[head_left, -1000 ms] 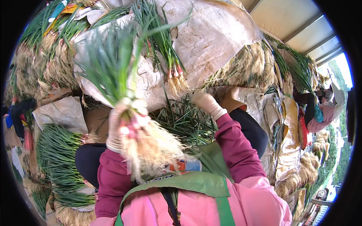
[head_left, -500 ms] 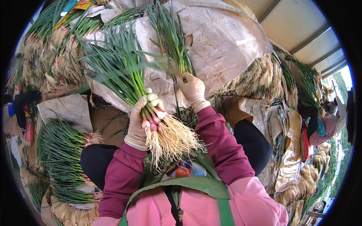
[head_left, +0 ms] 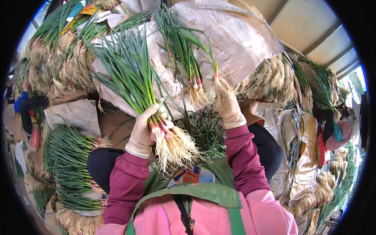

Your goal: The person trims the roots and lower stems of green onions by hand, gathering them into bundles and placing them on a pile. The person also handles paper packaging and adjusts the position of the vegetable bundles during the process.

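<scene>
My left hand, in a pale glove, is closed around a bunch of green onions. Their reddish bulbs and long pale roots hang toward my lap, while the green leaves fan out to the far left. My right hand, gloved too, pinches a single green onion near its bulb end, its leaf arching back to the left. Between the hands, a smaller pile of green onions lies on the whitish sheet, roots toward me.
Rows of green onions lie at my left. More root-out bundles are stacked at the far left and right. Cut leaves litter the ground before my green apron. At the right edge a person's patterned hat shows.
My right hand has moved right and toward me, lifting one green onion off the small pile, whose bulbs and roots now show. My left hand keeps its bunch, shifted slightly nearer.
</scene>
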